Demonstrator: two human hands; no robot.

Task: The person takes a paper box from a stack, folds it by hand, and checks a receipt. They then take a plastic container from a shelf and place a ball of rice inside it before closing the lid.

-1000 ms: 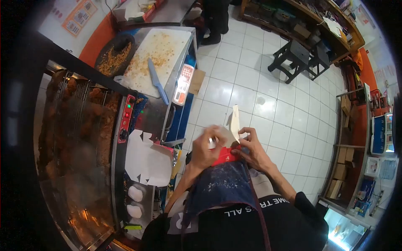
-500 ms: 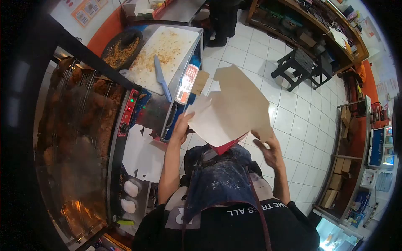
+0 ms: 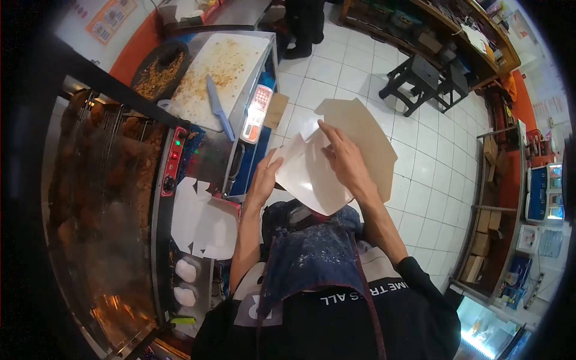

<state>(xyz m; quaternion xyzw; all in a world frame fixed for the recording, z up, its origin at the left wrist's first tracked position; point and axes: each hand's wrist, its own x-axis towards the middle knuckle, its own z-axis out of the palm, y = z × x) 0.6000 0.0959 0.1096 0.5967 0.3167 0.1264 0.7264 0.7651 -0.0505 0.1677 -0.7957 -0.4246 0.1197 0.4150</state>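
Note:
A partly folded cardboard food box (image 3: 303, 177), white inside with a tan raised panel, is held in front of my apron. My left hand (image 3: 264, 179) pinches its left edge, thumb on the inner side. My right hand (image 3: 349, 161) lies across the inside of the box, fingers stretched toward the fold by the far flap and touching the cardboard. A second open box (image 3: 210, 228), white inside with a red outer edge, lies on the counter left of my left forearm.
On the left is a heated glass cabinet (image 3: 108, 180) with fried food. A knife (image 3: 219, 109) rests on a crumb-covered cutting board (image 3: 225, 60), near a stone mortar (image 3: 161, 71). Black stools (image 3: 414, 81) stand on the tiled floor. Another person's legs (image 3: 303, 27) are at the back.
My right hand has moved from the box's right outer side up and left onto its inside. The box's tan panel has shifted slightly right. My left hand keeps its hold.

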